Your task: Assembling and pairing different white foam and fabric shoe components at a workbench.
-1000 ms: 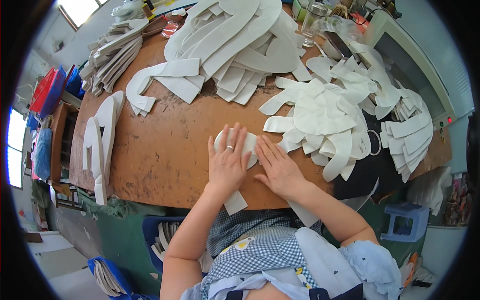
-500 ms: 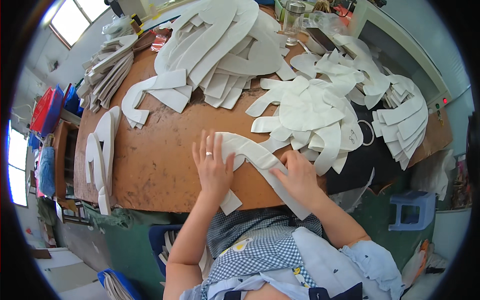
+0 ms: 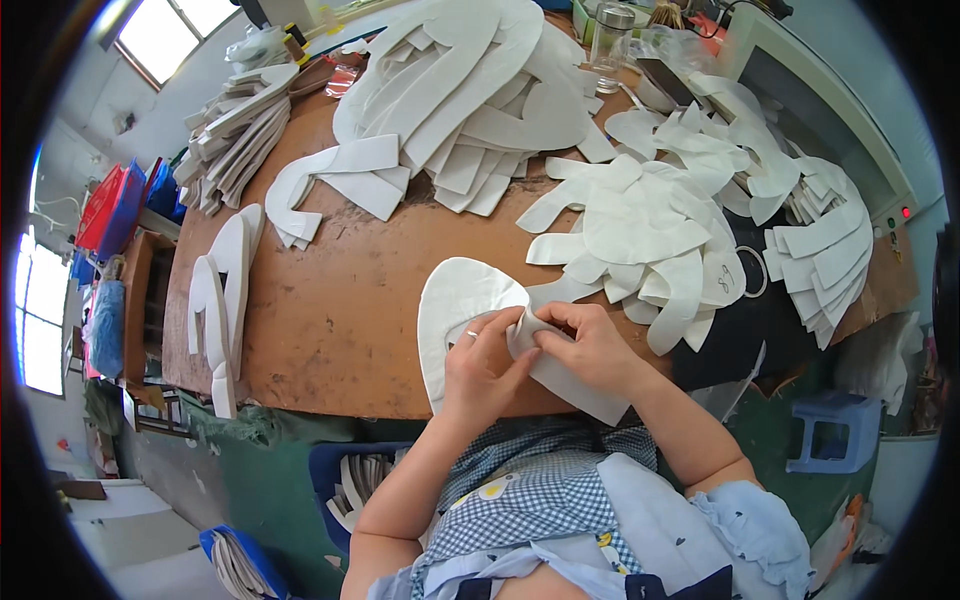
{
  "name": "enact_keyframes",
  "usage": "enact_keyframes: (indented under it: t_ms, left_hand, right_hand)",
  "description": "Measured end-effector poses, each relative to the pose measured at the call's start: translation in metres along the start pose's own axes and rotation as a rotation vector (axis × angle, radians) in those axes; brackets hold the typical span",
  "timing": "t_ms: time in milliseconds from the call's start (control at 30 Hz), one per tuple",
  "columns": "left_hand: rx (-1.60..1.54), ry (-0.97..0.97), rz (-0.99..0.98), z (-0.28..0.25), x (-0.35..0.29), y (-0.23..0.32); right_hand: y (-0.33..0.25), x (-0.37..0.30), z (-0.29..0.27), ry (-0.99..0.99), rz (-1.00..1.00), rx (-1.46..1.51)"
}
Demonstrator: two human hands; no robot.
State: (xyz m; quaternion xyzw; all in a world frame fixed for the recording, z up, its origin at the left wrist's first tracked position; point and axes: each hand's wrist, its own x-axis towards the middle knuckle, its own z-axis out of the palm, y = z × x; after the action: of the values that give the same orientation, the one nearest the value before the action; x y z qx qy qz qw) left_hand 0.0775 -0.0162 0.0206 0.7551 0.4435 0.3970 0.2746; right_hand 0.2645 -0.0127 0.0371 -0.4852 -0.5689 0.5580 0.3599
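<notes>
A curved white fabric piece point(image 3: 468, 286), shaped like a horseshoe, lies at the table's front edge, its right arm lifted and bent between my hands. My left hand point(image 3: 478, 368), a ring on one finger, is closed with its fingertips pinching the inner side of that fold. Opposite it, my right hand point(image 3: 592, 352) grips the folded edge between thumb and fingers. The two hands' fingertips almost meet. Part of the piece is hidden under my left hand. Just beyond my right hand spreads a loose heap of thin white cut pieces point(image 3: 640, 225).
A tall stack of curved white pieces point(image 3: 460, 90) stands at the back. More stacks lie back left point(image 3: 235, 140) and right point(image 3: 825, 255). Several U-shaped pieces point(image 3: 232, 290) rest at the left edge. A monitor point(image 3: 820, 110) and glass jar point(image 3: 610, 45) are back right; a blue stool point(image 3: 835, 430) stands on the floor.
My left hand has gone from lying flat on the piece to pinching it beside my right hand. The piece's right arm is now lifted and folded. The whole view has shifted slightly.
</notes>
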Motion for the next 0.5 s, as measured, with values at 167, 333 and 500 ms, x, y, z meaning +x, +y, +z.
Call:
enact_keyframes:
  t_ms: [167, 333, 500]
  left_hand:
    - [-0.449, 0.067, -0.449, -0.015, -0.002, -0.01]
    - [-0.516, 0.497, -0.537, -0.068, 0.024, -0.053]
    - [-0.784, 1.024, -0.589, -0.185, 0.017, -0.15]
  right_hand:
    - [-0.01, 0.005, 0.007, -0.097, -0.007, 0.044]
    - [0.01, 0.001, 0.003, 0.0, 0.081, 0.023]
    - [0.031, -0.015, -0.016, 0.077, 0.314, 0.163]
